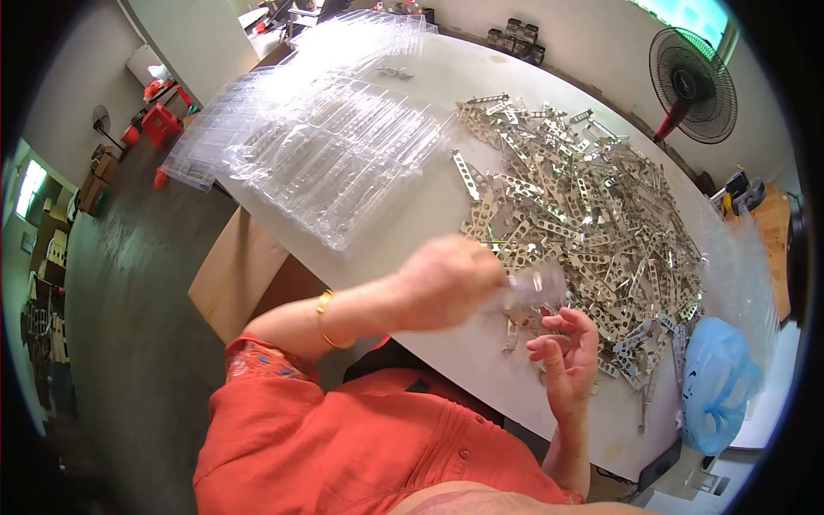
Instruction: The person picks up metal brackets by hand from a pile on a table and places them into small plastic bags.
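Note:
My left hand (446, 281) is closed around a small clear plastic piece (534, 287) that is blurred by motion. It hovers over the near edge of the white table (412, 219). My right hand (566, 352) is just below it, palm up with fingers curled and apart, and it holds nothing that I can make out. Both hands are at the near side of a big heap of perforated metal strips (584, 206). A gold bangle (324, 319) is on my left wrist.
Stacks of clear plastic blister trays (335, 146) cover the table's left and far side. A blue plastic bag (717, 382) lies at the right edge. A cardboard box (236, 275) stands under the table. A black fan (691, 84) stands at the far right.

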Demonstrator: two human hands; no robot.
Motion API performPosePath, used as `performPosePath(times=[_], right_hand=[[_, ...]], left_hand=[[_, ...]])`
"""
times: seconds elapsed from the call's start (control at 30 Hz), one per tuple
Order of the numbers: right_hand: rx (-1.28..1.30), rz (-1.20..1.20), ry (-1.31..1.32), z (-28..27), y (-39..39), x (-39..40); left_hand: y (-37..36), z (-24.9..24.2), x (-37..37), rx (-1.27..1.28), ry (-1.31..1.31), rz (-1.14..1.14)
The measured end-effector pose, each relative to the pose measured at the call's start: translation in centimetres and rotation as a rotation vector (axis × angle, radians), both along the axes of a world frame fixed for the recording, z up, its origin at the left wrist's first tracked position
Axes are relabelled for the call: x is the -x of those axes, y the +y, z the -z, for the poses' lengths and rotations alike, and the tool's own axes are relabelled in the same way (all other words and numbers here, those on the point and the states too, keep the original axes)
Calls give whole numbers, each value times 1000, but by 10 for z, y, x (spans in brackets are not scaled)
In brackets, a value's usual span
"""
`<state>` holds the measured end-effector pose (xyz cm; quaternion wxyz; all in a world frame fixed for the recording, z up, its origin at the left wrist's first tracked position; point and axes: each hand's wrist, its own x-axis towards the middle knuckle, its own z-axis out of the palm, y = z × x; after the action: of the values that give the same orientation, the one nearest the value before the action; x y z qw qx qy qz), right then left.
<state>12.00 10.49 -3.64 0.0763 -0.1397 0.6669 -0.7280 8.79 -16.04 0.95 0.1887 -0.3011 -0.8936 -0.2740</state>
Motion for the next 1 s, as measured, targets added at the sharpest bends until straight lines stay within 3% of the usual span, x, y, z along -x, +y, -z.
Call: performPosePath(times=[0.1,0.23,0.3,0.37,0.47,1.0], right_hand=[[-31,28,-33,5,14,-4],[-190,22,-10,22,28,-21],[-200,-11,-10,29,38,-29],[-196,8,-23,34,40,-33],[-201,9,-61,34,43,-34],[-131,16,-253,24,14,-25]], left_hand=[[-49,-35,17,-46,107,-140],[-125,-72,45,-19,-35,-602],[-178,-79,70,36,27,-719],[-232,-83,99,-5,-126,-831],[-292,-72,140,260,-100,-990],[-311,0,221,494,-462,-1075]])
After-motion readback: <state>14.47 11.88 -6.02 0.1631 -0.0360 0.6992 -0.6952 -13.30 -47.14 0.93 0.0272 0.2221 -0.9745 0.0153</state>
